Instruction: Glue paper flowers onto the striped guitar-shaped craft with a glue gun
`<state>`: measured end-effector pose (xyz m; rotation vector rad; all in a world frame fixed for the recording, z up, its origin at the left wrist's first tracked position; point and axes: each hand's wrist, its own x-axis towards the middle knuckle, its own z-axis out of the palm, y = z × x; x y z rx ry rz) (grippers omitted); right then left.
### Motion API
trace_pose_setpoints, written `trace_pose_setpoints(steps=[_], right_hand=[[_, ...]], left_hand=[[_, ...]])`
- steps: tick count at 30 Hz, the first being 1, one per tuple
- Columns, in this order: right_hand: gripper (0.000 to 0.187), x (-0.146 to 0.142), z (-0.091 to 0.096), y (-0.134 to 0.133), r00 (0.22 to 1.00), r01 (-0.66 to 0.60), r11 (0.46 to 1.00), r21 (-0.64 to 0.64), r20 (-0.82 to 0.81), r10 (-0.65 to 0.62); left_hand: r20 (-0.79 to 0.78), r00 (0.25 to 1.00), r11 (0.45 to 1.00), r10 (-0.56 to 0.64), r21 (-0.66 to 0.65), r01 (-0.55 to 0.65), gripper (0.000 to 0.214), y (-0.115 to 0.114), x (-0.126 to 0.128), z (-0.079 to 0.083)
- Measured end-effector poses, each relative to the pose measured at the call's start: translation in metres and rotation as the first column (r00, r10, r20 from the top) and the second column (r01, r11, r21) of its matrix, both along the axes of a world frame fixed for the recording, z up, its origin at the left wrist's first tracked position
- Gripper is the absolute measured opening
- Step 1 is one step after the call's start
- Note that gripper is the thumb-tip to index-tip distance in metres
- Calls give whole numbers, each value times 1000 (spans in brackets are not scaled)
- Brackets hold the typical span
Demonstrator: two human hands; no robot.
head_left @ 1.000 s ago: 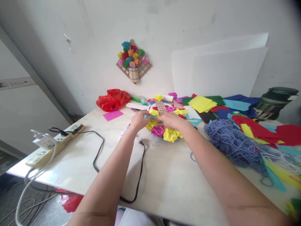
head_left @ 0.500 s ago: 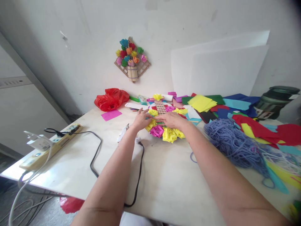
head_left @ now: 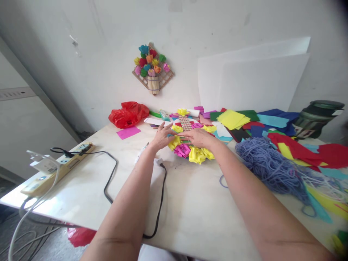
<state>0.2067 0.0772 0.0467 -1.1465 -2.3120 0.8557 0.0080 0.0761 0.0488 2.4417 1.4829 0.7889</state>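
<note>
On the table in front of me lies a craft piece with a stick lattice [head_left: 185, 123] at its centre. Paper flowers ring it, among them a magenta flower [head_left: 182, 150] and a yellow flower [head_left: 197, 155] along its near side. My left hand [head_left: 162, 137] rests at the left edge of the piece, fingers spread beside the yellow flowers there. From the right, my right hand [head_left: 199, 138] reaches over the lower lattice with fingers stretched out, touching it. My palms and fingers cover part of the lattice. A white glue gun [head_left: 141, 153] lies partly behind my left forearm.
A power strip [head_left: 58, 168] and black cord [head_left: 162, 195] lie to the left, near a red plastic bag [head_left: 129, 114]. Tangled blue-purple yarn [head_left: 269, 165], coloured paper sheets [head_left: 233, 119] and a dark jar [head_left: 317, 119] stand to the right. A flower lattice [head_left: 153, 70] hangs on the wall.
My hands stay at the craft piece. The fingers of my left hand lift and spread slightly; the right hand shifts only a little over the lattice.
</note>
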Motion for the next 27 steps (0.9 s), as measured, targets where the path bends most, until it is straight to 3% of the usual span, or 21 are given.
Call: trace_pose_setpoints(steps=[5,14,21,24,27], right_hand=[[59,0,1,-1,999,-1,1000,-30,-37,0],[55,1,1,-1,980,-44,979,-199,-197,4],[46,6,-5,5,994,-19,996,-83,-106,10],[43,4,0,0,998,12,999,-42,-57,-14],[39,-1,11,-8,994,77,994,81,67,-82]], left_hand=[[-32,999,1000,-28,10,29,24,4,-2,-3],[-34,997,998,-63,29,64,22,10,-4,-9],[-31,994,993,-108,41,110,21,10,-6,-8],[-15,991,991,-132,32,132,21,8,-6,-5],[4,990,990,-140,20,140,20,7,-5,-4]])
